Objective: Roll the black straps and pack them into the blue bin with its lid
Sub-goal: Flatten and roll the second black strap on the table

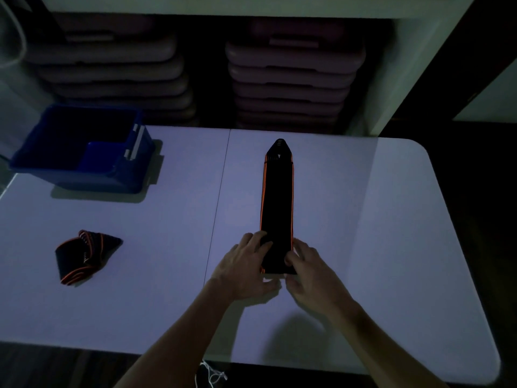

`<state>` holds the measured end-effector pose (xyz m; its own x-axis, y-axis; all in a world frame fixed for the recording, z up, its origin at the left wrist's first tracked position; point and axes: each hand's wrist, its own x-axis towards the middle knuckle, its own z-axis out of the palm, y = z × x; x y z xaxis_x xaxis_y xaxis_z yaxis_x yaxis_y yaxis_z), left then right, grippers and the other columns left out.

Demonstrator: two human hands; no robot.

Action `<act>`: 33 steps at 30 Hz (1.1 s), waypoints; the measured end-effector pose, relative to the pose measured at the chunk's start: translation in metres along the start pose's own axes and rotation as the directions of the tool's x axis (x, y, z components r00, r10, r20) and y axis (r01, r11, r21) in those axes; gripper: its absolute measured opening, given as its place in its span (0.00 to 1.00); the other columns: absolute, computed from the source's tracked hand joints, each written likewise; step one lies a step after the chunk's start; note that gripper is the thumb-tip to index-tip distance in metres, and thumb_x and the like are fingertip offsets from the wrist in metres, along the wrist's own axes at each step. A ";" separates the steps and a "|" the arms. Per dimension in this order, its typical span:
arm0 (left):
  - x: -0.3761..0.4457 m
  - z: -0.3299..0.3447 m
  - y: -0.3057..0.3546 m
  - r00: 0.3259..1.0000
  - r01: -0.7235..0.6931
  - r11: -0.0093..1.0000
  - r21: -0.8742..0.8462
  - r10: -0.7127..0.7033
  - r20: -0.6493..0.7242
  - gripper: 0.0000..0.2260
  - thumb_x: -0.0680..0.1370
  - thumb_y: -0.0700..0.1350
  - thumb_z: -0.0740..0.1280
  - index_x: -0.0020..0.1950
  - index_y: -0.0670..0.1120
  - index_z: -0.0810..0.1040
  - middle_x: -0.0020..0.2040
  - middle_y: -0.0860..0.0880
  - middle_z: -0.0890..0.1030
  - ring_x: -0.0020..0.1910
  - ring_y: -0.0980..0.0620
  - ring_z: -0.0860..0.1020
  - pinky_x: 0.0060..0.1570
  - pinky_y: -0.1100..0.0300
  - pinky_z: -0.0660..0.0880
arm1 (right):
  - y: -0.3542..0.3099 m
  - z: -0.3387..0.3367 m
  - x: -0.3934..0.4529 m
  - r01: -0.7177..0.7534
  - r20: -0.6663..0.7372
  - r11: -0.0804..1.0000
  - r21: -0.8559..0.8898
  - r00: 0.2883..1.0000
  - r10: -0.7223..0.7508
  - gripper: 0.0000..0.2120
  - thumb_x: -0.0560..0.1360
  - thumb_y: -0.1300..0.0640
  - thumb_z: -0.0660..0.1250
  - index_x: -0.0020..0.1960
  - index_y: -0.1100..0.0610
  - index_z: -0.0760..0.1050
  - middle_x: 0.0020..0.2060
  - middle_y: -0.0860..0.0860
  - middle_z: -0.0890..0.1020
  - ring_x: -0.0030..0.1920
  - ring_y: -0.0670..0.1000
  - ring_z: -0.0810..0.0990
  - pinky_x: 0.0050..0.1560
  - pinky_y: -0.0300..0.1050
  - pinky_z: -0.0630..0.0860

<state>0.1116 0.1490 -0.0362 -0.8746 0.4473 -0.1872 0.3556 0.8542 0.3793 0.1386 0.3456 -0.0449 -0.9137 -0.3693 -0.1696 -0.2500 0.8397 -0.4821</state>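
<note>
Starting the roll at the near end of the flat strap.
Our left hand (246, 264) and right hand (307, 268) pinch the black strap (277, 197) end; it points to 12 o'clock for rolling. Blue bin (117, 175) waits open at 10 o'clock.

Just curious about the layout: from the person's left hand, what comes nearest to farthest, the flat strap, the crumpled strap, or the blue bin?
From the left hand:
1. Flat strap, under its fingers, table centre.
2. Crumpled strap, off to the left.
3. Blue bin, far left corner.
</note>
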 end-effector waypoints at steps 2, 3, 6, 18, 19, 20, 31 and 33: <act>0.000 -0.001 -0.002 0.999 -0.014 0.998 0.062 0.012 0.037 0.38 0.68 0.63 0.64 0.74 0.47 0.65 0.72 0.49 0.65 0.69 0.48 0.65 0.62 0.49 0.73 | 0.001 -0.001 0.001 0.036 -0.012 0.999 -0.009 0.999 -0.036 0.21 0.76 0.52 0.66 0.67 0.54 0.69 0.74 0.50 0.66 0.70 0.50 0.68 0.62 0.47 0.77; 0.002 -0.001 -0.002 0.999 -0.013 0.998 0.069 0.010 0.049 0.37 0.68 0.62 0.64 0.74 0.47 0.66 0.71 0.49 0.66 0.68 0.48 0.65 0.61 0.49 0.73 | 0.001 -0.002 0.002 0.047 -0.011 0.999 -0.002 0.999 -0.047 0.19 0.76 0.52 0.66 0.65 0.54 0.71 0.71 0.49 0.69 0.69 0.50 0.69 0.63 0.47 0.77; 0.009 -0.006 -0.004 0.999 -0.012 1.000 0.020 0.011 0.047 0.29 0.69 0.59 0.67 0.66 0.47 0.73 0.63 0.50 0.72 0.63 0.49 0.69 0.55 0.52 0.75 | 0.002 -0.008 0.008 0.029 0.009 0.999 0.020 1.000 -0.029 0.13 0.76 0.52 0.63 0.60 0.52 0.73 0.62 0.48 0.77 0.63 0.49 0.73 0.59 0.47 0.76; 0.030 -0.027 -0.004 0.985 0.049 0.999 -0.014 -0.046 0.169 0.12 0.73 0.54 0.68 0.50 0.47 0.81 0.57 0.49 0.75 0.55 0.49 0.75 0.47 0.54 0.75 | -0.004 -0.033 0.038 0.020 0.127 0.995 -0.096 0.992 -0.008 0.16 0.77 0.47 0.59 0.61 0.51 0.75 0.75 0.48 0.66 0.75 0.49 0.59 0.68 0.49 0.67; 0.032 -0.029 -0.004 0.985 0.052 0.999 -0.009 -0.049 0.168 0.12 0.73 0.53 0.68 0.51 0.47 0.81 0.55 0.49 0.76 0.54 0.48 0.76 0.47 0.55 0.75 | -0.004 -0.033 0.039 0.008 0.152 0.994 -0.106 0.988 0.008 0.18 0.78 0.47 0.57 0.64 0.52 0.74 0.75 0.48 0.65 0.75 0.50 0.59 0.69 0.49 0.66; 0.033 -0.030 -0.003 0.985 0.051 0.999 -0.005 -0.050 0.164 0.12 0.73 0.53 0.68 0.52 0.48 0.80 0.54 0.49 0.77 0.52 0.48 0.77 0.46 0.55 0.75 | -0.005 -0.033 0.040 0.006 0.166 0.993 -0.120 0.986 0.014 0.20 0.79 0.46 0.56 0.66 0.52 0.73 0.75 0.49 0.65 0.75 0.50 0.59 0.70 0.49 0.65; 0.056 -0.043 -0.013 0.955 0.205 0.969 -0.139 -0.167 0.243 0.17 0.74 0.49 0.69 0.59 0.51 0.68 0.49 0.46 0.80 0.46 0.45 0.80 0.42 0.53 0.77 | -0.005 -0.043 0.060 -0.060 0.016 0.998 0.011 0.998 0.060 0.20 0.78 0.48 0.63 0.67 0.52 0.66 0.58 0.51 0.78 0.55 0.50 0.77 0.51 0.42 0.75; 0.061 -0.041 -0.015 0.956 0.221 0.959 -0.180 -0.176 0.236 0.17 0.73 0.48 0.70 0.58 0.52 0.69 0.49 0.48 0.78 0.48 0.46 0.79 0.45 0.52 0.78 | 0.000 -0.038 0.064 -0.036 -0.038 0.998 -0.044 0.999 0.034 0.19 0.77 0.48 0.64 0.66 0.51 0.68 0.59 0.50 0.76 0.57 0.50 0.75 0.53 0.42 0.75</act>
<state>0.0400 0.1527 -0.0164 -0.8206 0.3401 -0.4594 0.0886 0.8697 0.4856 0.0682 0.3374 -0.0228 -0.9332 -0.3250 -0.1534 -0.2308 0.8692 -0.4374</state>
